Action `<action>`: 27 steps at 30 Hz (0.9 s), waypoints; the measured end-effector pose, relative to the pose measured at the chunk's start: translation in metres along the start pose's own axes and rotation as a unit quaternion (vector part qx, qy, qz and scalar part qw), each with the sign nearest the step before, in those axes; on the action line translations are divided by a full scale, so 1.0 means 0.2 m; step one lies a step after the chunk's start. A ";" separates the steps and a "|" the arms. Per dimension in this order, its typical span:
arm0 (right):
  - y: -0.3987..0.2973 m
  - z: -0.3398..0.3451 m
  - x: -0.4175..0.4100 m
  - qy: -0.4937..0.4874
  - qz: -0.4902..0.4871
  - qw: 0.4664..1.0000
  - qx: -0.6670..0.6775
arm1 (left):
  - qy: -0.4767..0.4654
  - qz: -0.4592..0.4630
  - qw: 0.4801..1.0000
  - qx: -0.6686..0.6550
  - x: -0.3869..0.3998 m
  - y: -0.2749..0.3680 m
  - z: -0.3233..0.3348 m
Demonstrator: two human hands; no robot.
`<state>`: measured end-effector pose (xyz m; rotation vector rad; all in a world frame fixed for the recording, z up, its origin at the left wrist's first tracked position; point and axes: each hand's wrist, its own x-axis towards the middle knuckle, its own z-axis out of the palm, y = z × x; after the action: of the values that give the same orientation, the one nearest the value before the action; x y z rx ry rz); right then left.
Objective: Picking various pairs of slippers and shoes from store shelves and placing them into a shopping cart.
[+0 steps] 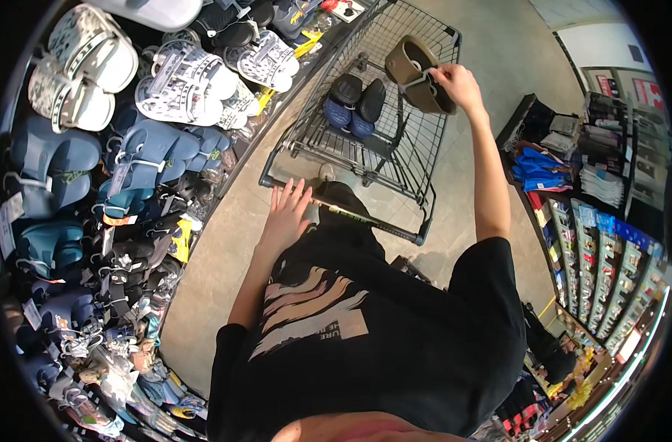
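Observation:
My right hand [462, 88] grips the pale plastic hanger [418, 80] of a pair of olive-brown slip-on sandals [406, 58], holding them above the right side of a wire shopping cart [446, 41]. My left hand [286, 212] lies palm down at the left end of the cart's handle bar [363, 216], its fingers spread and stretched across the bar rather than wrapped around it. Inside the cart sit a black pair of slippers [347, 89] and, closer to me, a navy blue pair [337, 113]. The undersides of the olive-brown pair are partly hidden.
Along the left runs a rack of hanging footwear, with white patterned clogs [181, 83], blue slides [148, 143] and darker sandals [128, 259]. On the right stand a shelf with folded blue goods [540, 168] and a display of small packages [606, 259]. Tiled floor [479, 33] lies around the cart.

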<state>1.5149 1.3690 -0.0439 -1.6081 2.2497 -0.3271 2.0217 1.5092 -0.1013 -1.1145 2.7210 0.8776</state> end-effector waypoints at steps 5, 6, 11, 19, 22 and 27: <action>0.29 0.45 0.51 0.064 0.060 0.995 -0.050 | -0.040 -0.046 0.998 -0.035 0.04 0.00 -0.01; 0.30 0.51 0.58 0.057 0.077 0.994 -0.060 | -0.037 -0.055 0.996 -0.053 0.05 0.00 -0.02; 0.34 0.93 0.76 0.097 0.018 0.994 -0.050 | -0.054 -0.100 0.989 -0.092 0.12 0.04 -0.03; 0.22 1.71 0.50 -0.122 -0.034 0.991 -0.048 | -0.074 -0.140 0.984 -0.078 0.17 0.07 0.01; 0.14 1.77 0.43 -0.145 -0.022 0.985 -0.095 | -0.084 -0.138 0.984 -0.075 0.20 0.08 0.00; 0.16 1.83 0.42 -0.159 0.019 0.986 -0.047 | -0.106 -0.132 0.984 -0.052 0.20 0.09 -0.01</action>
<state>1.6139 1.3078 -0.4014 -1.5355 2.0739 0.0452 1.9799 1.4938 -0.1020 -1.2827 2.3149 1.0390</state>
